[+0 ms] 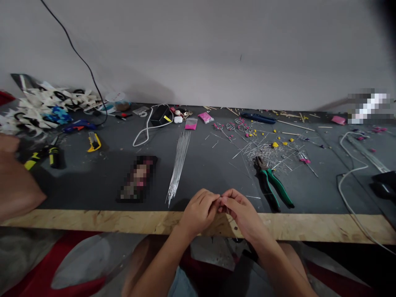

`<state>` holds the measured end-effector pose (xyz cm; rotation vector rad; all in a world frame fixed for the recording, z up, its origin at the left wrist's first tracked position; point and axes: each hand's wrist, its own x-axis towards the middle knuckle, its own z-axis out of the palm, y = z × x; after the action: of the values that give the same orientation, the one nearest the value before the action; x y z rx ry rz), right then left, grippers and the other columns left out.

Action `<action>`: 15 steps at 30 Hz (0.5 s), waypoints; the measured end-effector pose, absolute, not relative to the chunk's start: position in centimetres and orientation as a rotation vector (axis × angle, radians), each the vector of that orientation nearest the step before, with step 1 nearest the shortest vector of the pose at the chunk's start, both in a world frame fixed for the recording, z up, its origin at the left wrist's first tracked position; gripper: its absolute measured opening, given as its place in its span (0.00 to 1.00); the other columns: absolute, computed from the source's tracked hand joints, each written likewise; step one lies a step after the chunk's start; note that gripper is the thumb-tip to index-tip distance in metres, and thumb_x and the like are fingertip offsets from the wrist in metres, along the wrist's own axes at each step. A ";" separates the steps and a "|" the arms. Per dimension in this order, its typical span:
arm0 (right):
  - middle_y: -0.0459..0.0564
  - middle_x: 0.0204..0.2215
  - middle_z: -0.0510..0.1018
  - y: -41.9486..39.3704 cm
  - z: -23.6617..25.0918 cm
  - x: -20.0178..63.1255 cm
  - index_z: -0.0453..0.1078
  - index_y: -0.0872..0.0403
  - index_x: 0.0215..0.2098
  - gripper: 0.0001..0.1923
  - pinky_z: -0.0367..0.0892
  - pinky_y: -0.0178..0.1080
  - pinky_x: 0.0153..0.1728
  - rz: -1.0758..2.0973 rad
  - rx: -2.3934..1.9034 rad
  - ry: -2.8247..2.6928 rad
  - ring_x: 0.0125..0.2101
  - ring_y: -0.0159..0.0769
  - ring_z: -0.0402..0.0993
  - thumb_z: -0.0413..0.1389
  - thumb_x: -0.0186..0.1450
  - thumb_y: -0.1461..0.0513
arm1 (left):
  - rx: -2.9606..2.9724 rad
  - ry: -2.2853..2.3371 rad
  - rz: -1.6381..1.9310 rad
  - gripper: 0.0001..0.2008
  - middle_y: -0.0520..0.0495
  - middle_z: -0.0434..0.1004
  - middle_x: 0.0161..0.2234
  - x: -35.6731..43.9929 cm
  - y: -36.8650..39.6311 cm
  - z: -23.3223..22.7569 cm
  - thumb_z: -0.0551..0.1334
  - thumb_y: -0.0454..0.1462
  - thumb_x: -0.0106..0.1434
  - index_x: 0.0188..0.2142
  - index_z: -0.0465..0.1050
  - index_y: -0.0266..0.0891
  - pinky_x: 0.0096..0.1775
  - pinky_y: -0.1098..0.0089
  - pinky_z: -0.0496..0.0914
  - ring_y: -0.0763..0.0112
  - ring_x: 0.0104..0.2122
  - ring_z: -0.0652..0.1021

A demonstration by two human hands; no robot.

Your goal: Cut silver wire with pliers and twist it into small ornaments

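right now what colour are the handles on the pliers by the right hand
Green, on the pliers lying on the table; clearest in the head view.

Just ahead of the left hand (pixel 199 212) and right hand (pixel 239 212), bare dark tabletop (pixel 213 173) lies open; a bundle of thin silver wires (pixel 177 165) flanks the left, green-handled pliers (pixel 274 183) block the right.

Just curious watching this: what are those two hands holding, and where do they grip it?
Both the left hand and right hand pinch something thin between their fingertips; what it is cannot be told.

No text or label here is legible.
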<state>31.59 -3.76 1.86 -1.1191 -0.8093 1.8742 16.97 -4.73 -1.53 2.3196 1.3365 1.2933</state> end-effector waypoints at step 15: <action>0.44 0.28 0.75 -3.3 0.6 32.5 0.72 0.51 0.33 0.05 0.62 0.35 0.33 1.658 -1.182 -1.342 0.30 0.32 0.69 0.58 0.59 0.59 | 1.475 1.424 0.962 0.09 0.54 0.71 0.22 16.4 -5.0 0.1 0.56 0.40 0.61 0.27 0.69 0.38 0.26 0.75 0.62 0.75 0.23 0.71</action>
<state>32.54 -3.34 0.55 -1.1817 -1.3423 1.6578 16.41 -5.04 0.12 1.4755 1.4236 0.9618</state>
